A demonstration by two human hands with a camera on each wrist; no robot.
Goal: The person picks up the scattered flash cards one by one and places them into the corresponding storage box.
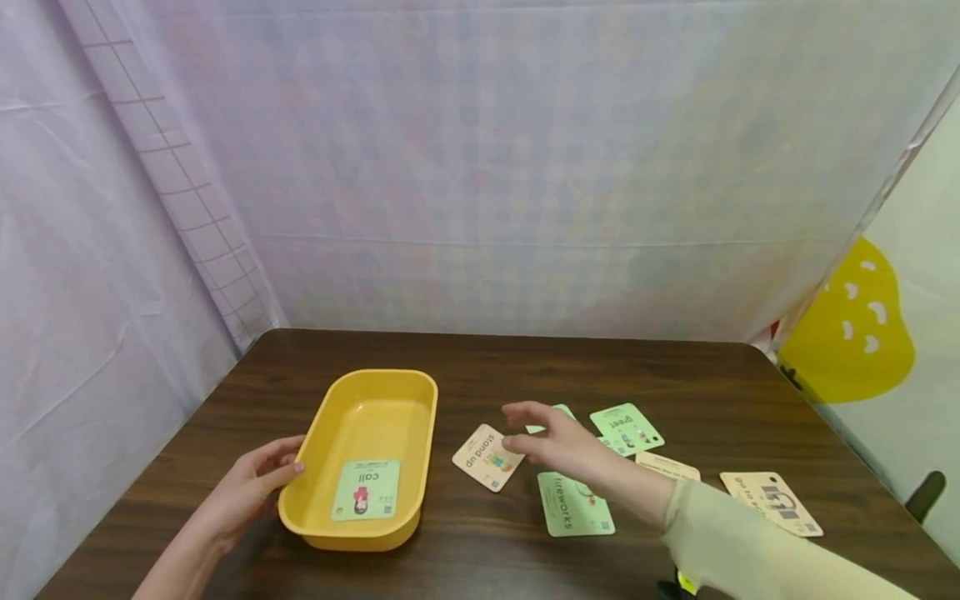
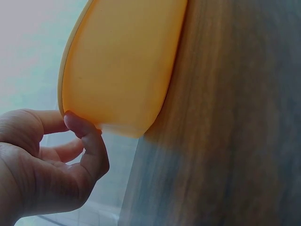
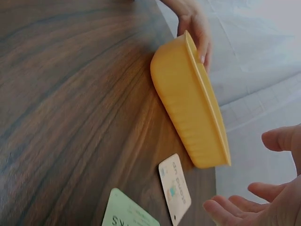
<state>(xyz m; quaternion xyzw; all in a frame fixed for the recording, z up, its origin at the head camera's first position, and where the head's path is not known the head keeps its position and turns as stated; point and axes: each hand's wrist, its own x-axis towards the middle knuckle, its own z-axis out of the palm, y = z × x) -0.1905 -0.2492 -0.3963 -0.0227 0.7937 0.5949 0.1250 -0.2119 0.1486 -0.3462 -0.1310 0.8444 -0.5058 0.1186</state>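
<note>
**Tray [image 1: 378,425] pinched at its rim, "stand up" card just left of the loose right hand**

The left hand [image 1: 251,492] grips the yellow tray's left rim near its close end, thumb hooked over the edge and fingers outside. The right hand [image 1: 562,442] holds nothing: its thumb and fingers stand apart, and in the right wrist view there is a gap between them and the cards.

The key relation seems to be hand, card, tray, running right to left. The peach "stand up" card [image 1: 482,458] lies flat on the table [image 1: 480,562], its right edge partly behind the right fingertips in the head view, its left corner near the tray. The right hand is clearly the nearer one. The card sits cornerwise and looks almost square, so its long axis is hard to tell; the tray's runs away from the person, slanting slightly right.

Inside the tray, at the close end, lies a green "call" card [image 1: 367,492]. Below the right wrist is the "fireworks" card [image 1: 562,512]; beyond it, the "greet" card [image 1: 626,427]. Past the pale sleeve [image 1: 727,537] lies another peach card [image 1: 783,504].
</note>
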